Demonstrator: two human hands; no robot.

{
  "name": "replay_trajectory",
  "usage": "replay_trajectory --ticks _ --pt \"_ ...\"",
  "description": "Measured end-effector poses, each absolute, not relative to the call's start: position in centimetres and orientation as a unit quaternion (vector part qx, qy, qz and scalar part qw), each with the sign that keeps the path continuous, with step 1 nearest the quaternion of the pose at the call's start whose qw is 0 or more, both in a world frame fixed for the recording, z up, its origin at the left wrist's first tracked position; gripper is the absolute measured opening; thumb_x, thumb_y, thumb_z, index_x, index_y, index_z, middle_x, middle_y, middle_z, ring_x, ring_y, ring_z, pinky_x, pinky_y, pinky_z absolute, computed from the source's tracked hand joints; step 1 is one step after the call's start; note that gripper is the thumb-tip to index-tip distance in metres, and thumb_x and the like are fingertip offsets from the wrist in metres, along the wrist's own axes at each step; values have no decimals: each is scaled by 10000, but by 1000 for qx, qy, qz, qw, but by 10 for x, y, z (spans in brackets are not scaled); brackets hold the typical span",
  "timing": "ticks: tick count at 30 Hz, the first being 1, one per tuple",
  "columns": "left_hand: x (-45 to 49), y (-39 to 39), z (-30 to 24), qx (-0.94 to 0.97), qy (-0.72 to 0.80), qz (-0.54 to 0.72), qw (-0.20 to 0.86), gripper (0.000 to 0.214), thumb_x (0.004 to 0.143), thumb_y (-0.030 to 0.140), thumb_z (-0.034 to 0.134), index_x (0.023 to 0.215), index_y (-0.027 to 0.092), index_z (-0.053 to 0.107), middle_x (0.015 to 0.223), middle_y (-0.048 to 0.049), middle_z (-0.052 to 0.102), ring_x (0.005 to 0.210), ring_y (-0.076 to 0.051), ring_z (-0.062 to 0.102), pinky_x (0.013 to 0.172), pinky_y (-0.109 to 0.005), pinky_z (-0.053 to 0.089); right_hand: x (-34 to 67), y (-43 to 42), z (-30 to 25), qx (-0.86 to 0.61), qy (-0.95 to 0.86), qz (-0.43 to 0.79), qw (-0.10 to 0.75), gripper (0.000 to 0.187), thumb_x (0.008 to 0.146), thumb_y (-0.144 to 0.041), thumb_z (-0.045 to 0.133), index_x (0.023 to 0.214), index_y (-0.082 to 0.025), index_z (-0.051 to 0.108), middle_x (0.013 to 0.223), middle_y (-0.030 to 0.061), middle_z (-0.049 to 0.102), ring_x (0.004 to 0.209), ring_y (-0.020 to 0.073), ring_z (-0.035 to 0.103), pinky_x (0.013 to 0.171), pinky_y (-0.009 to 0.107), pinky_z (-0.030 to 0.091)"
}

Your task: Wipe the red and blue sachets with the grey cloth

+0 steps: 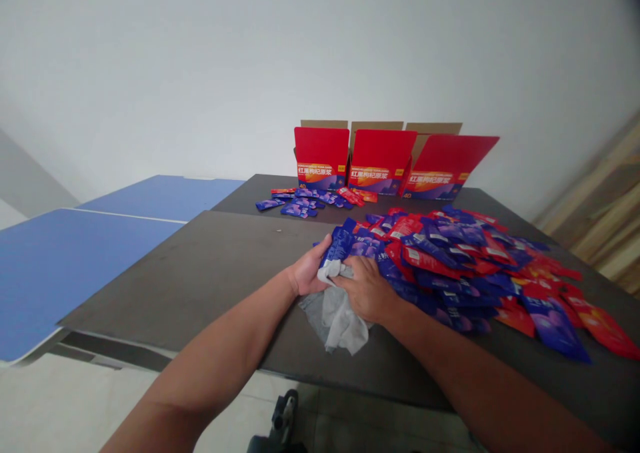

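My left hand [309, 270] is closed around a blue sachet [339, 245], holding it at the near edge of a big heap of red and blue sachets [465, 266]. My right hand [367, 290] is closed on a grey cloth [336, 316] and presses it against the lower end of that sachet. The cloth hangs down onto the dark table [215, 266] between my wrists.
Three open red cartons [380, 163] stand in a row at the table's far edge. A smaller group of sachets [310, 201] lies in front of them. A blue table [75, 253] adjoins on the left. Wooden boards [600, 213] lean at the right.
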State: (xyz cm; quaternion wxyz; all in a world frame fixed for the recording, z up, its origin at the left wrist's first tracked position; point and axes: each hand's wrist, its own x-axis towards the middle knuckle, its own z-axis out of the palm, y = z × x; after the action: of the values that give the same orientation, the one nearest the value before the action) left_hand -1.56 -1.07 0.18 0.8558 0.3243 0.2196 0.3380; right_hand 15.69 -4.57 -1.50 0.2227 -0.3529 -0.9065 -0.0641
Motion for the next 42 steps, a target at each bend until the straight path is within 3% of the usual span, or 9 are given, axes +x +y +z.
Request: replay_trajectory --ticks 4,11,17,24,28,31,34,37,42 --pt "-10 -15 1 366 220 344 836 674 862 692 392 1075 110 656 986 -126 705 894 -215 656 819 -311 470 156 -47 -10 -403 -881 -77 237 424 888 -173 430 1272 -239 596 1106 125 489 1009 261 432 862 379 329" --pt "-9 -13 -8 426 274 353 787 614 797 727 474 942 153 638 746 -49 641 644 -131 585 596 -238 436 155 -42 -10 -490 -825 -108 261 416 882 -164 402 1264 -144 567 1046 149 473 968 280 441 849 396 376" --pt "-11 -16 -13 476 307 315 762 372 666 336 813 939 168 626 747 -3 633 672 -117 579 696 -246 445 156 -37 -12 -558 -780 -110 260 440 878 -163 405 1291 -43 497 1038 178 476 939 288 464 847 413 399" --pt "-24 -13 -2 494 301 305 757 338 634 191 770 951 134 665 867 -64 654 735 -139 590 681 -253 448 158 -33 -12 -582 -762 -78 273 494 863 -137 393 1337 -6 443 1057 204 489 963 300 478 856 420 404" --pt "-37 -5 15 464 260 388 753 321 688 267 703 966 113 657 914 -96 643 739 -137 569 651 -251 444 162 -34 -13 -517 -788 -66 328 479 808 -147 419 1264 -76 549 989 154 507 912 276 481 815 394 412" --pt "-39 6 14 468 322 518 639 353 766 371 603 1034 144 642 954 -73 644 756 -142 567 695 -265 459 162 -40 -12 -326 -890 -31 317 328 736 -183 449 950 -173 697 872 92 517 821 234 481 757 356 404" --pt "-36 16 3 558 429 559 438 444 777 342 602 1195 191 612 1113 -56 636 969 -187 578 896 -306 437 160 -45 -10 -150 -957 15 249 222 682 -210 459 708 -211 679 733 42 496 690 188 450 679 326 373" --pt "-34 20 -9 666 502 472 285 563 736 310 666 1282 192 593 1193 -86 617 1138 -257 527 1052 -362 338 157 -46 -9 -130 -965 37 226 214 676 -200 452 669 -213 665 697 27 494 645 169 431 648 315 345" --pt "-34 20 -18 728 572 342 158 638 747 417 671 1326 170 568 1193 -138 607 1163 -313 513 1062 -403 325 156 -44 -11 -132 -965 40 222 204 685 -197 461 676 -212 664 714 26 503 648 163 438 661 312 346"
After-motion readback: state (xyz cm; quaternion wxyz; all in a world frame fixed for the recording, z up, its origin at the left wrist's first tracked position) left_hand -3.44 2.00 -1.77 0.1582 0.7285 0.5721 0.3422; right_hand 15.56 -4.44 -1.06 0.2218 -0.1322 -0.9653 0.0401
